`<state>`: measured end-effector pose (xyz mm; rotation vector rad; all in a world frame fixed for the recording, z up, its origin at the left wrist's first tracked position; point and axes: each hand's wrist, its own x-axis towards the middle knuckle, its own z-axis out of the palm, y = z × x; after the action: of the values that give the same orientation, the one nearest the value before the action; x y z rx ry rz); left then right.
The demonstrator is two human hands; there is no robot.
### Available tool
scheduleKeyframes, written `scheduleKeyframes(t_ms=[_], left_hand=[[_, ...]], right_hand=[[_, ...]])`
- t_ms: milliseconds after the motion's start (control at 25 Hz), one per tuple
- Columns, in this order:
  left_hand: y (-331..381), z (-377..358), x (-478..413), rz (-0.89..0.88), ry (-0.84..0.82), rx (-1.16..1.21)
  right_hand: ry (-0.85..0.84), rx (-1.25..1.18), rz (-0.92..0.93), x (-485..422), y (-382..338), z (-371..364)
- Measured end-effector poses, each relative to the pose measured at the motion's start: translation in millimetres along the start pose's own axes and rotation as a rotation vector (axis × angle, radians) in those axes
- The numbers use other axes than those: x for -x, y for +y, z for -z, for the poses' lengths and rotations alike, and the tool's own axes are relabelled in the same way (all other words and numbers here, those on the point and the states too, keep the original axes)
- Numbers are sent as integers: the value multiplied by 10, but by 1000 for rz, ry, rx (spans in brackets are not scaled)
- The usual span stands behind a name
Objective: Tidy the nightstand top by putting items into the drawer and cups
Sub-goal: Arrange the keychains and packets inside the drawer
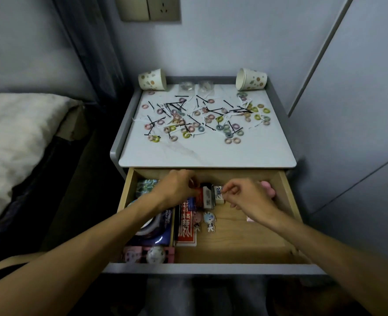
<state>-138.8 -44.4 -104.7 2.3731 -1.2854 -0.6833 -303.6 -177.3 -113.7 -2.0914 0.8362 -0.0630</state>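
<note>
Both hands are down in the open drawer (245, 238), my left hand (179, 185) curled over a red box (198, 194) and my right hand (250, 197) pinching thumb to forefinger by a white box (218, 195); I cannot tell if either holds anything. A bed (17, 133) lies left of the nightstand. On the marbled surface (206, 153) are two spotted cups (152, 79) at the back corners, with scattered hair rings (231, 140) and black hairpins (181, 96).

Single head-worn wide-angle view, facing forward and steeply down. Close range: open drawer (245, 242) fills lower centre, nightstand top (211, 153) just beyond, wall (211, 42) at the far end. Left forearm (86, 245) and right forearm (325, 245) enter from the bottom corners. Bed (17, 133) at left edge.
</note>
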Motion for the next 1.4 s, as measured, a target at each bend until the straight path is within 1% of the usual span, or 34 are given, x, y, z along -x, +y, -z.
scheduleKeyframes(t_ms=[160,280,440,600,680,760,880,920,1000,1040,1120,1160,1280,1400], left_hand=[[285,578,136,-41,113,229],[417,947,37,-38,248,392],[369,1297,-380,32,383,542],[192,1454,-958,110,426,608],[100,1495,-1307,122,461,560],[22,1524,-1654,144,518,434],[-23,1582,-2181,188,578,244],[-41,1580,-2332,216,585,203],[-76,1547,-2631,265,569,96],[-96,1513,-2757,288,529,34],[-150,1454,-2984,333,466,-63],[-171,1437,-3081,355,465,-99],[-186,1409,-3242,396,483,-134],[-182,1382,-3293,409,552,-27]], right_hand=[[68,15,130,-59,-321,372],[125,17,192,-274,-582,631],[167,80,260,-831,-889,868],[186,200,268,-1637,-1073,964],[174,245,250,-2160,-1123,970],[186,271,251,-2628,-1180,960],[340,209,209,-3166,-1206,946],[352,228,185,-3274,-1183,919],[335,276,158,-3455,-1112,866],[327,263,167,-3513,-1089,842],[336,152,188,-3618,-1073,826],[342,91,176,-3660,-1084,833],[346,-41,79,-3714,-1129,867],[352,-114,13,-3722,-1154,916]])
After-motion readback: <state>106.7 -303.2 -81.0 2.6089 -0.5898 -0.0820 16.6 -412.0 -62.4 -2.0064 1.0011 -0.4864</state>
